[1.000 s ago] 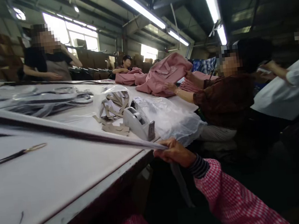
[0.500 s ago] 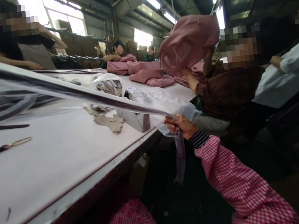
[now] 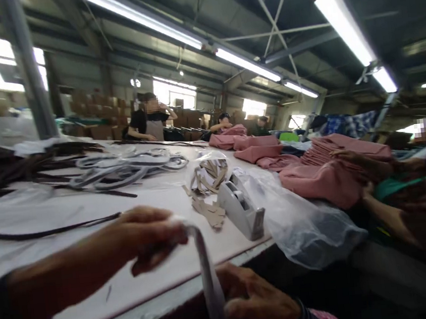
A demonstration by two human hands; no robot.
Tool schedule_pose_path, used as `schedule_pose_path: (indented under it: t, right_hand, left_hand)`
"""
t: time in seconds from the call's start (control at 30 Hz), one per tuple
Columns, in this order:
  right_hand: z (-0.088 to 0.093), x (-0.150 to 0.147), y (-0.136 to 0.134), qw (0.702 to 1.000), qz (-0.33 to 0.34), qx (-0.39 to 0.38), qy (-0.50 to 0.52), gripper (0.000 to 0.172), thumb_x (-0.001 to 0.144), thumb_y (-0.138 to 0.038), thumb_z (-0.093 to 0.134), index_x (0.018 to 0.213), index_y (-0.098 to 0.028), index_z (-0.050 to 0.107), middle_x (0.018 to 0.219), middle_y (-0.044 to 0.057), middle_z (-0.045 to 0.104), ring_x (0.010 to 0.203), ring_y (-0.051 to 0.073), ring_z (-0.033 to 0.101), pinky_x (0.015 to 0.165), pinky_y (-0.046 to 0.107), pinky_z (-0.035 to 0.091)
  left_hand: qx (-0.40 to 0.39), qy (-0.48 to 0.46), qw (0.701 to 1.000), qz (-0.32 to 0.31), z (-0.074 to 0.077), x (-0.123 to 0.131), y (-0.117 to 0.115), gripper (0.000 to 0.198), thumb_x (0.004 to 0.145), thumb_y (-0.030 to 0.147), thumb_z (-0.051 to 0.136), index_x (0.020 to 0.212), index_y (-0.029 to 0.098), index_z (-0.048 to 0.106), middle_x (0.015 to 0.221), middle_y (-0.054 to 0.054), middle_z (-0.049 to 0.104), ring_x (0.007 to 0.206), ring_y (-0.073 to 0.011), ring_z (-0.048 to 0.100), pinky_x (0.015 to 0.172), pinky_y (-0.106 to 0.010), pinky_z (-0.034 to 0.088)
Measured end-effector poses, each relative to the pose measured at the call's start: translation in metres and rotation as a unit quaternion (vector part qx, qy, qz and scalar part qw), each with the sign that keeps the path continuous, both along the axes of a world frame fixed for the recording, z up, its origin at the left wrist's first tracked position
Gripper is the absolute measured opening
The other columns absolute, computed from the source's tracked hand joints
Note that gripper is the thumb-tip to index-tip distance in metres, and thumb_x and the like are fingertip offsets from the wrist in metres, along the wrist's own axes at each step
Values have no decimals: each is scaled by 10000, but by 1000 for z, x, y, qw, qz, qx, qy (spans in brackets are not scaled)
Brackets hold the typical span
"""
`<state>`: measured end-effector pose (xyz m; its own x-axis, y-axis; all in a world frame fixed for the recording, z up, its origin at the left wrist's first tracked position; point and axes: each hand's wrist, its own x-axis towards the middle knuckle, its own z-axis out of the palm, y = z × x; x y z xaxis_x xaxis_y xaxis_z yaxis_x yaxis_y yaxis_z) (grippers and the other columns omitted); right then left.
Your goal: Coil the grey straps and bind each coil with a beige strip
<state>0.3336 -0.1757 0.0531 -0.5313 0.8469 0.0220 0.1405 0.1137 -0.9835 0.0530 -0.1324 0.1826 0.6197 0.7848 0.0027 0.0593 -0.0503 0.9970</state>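
My left hand (image 3: pixel 145 235) is raised over the near edge of the white table (image 3: pixel 97 293) and pinches the top of a narrow grey strip (image 3: pixel 209 276). The strip hangs down to my right hand (image 3: pixel 256 297), which is closed around it just below the table edge. Both hands are blurred. On the table beyond them stand a grey tape dispenser (image 3: pixel 241 210) and a pile of tan cardboard pieces (image 3: pixel 208 208).
Clear plastic bags (image 3: pixel 303 221) droop over the table's right edge. Grey and dark straps (image 3: pixel 122 166) lie at the back left. Pink garments (image 3: pixel 325 178) are stacked to the right, where a co-worker's hands rest on them. Other people stand at the far end.
The long strip that stretched across the table is now gathered between my two hands close to me. My left hand has come into view. The co-worker lowered the pink garment onto the stack.
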Motion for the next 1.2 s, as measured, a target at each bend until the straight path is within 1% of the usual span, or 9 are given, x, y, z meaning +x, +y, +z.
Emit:
schedule_pose_path:
  t: [0.1, 0.17, 0.3, 0.4, 0.53, 0.7, 0.8, 0.9, 1.2]
  right_hand:
    - [39, -33, 8, 992, 58, 27, 107, 594, 828, -564, 744, 1261, -173, 631, 1069, 80, 694, 983, 226, 650, 880, 336, 499]
    - [50, -48, 11, 989, 100, -19, 107, 566, 838, -558, 738, 1206, -138, 647, 875, 61, 706, 752, 181, 663, 725, 292, 525]
    - [37, -62, 7, 994, 56, -85, 29, 453, 885, -567, 684, 990, -127, 699, 508, -42, 537, 386, 74, 417, 395, 187, 285]
    - [19, -64, 3, 997, 44, -59, -24, 420, 871, -558, 706, 852, -138, 700, 580, -19, 561, 495, 78, 460, 465, 199, 294]
    - [7, -69, 16, 995, 40, -89, -21, 534, 791, -571, 784, 1142, -190, 654, 824, 19, 669, 671, 137, 580, 622, 245, 424]
    - [38, -83, 46, 989, -38, 80, 121, 750, 747, -567, 826, 1345, -232, 521, 1153, 81, 648, 1059, 237, 602, 832, 318, 484]
    - [61, -87, 47, 986, -10, 104, 127, 530, 826, -555, 759, 1183, -192, 610, 909, 44, 678, 738, 167, 609, 649, 276, 461]
    - [66, -87, 36, 983, -26, 179, -12, 380, 988, -528, 545, 863, -182, 640, 627, -22, 544, 538, 114, 453, 556, 263, 355]
    - [81, -86, 33, 781, -20, 546, -303, 220, 1039, -155, 392, 910, -195, 566, 673, -17, 579, 557, 139, 505, 553, 295, 280]
  left_hand:
    - [-34, 107, 986, -122, -8, 6, -7, 388, 899, 501, 662, 764, 137, 669, 599, 14, 548, 514, -94, 430, 480, -208, 315]
    - [3, 130, 984, -121, -16, 8, -4, 421, 911, 544, 623, 770, 148, 648, 601, 13, 549, 512, -106, 441, 482, -220, 321]
    - [96, 92, 991, -1, -27, -3, 9, 449, 904, 545, 635, 687, 155, 586, 620, 9, 552, 562, -119, 472, 533, -231, 361]
    - [73, -7, 993, 87, -26, -12, 14, 410, 908, 524, 643, 772, 138, 630, 723, -46, 655, 643, -156, 570, 631, -264, 438]
    - [31, -133, 986, 93, -14, -14, 9, 333, 920, 456, 676, 907, 124, 690, 707, -15, 606, 608, -107, 499, 620, -228, 413]
    - [-70, -122, 990, -18, -5, -16, -11, 364, 915, 475, 666, 843, 121, 715, 557, 36, 437, 491, -77, 318, 503, -210, 318]
    - [-65, -62, 996, -20, -10, -25, -17, 421, 927, 531, 637, 820, 131, 716, 506, 40, 416, 463, -84, 330, 465, -205, 282]
    - [-60, 4, 998, -10, -17, -37, -14, 405, 885, 539, 682, 810, 142, 708, 521, 1, 532, 471, -107, 437, 455, -201, 296]
    - [-102, 10, 991, -88, -24, -47, -9, 371, 917, 478, 642, 816, 126, 693, 669, -65, 663, 555, -136, 557, 563, -232, 430]
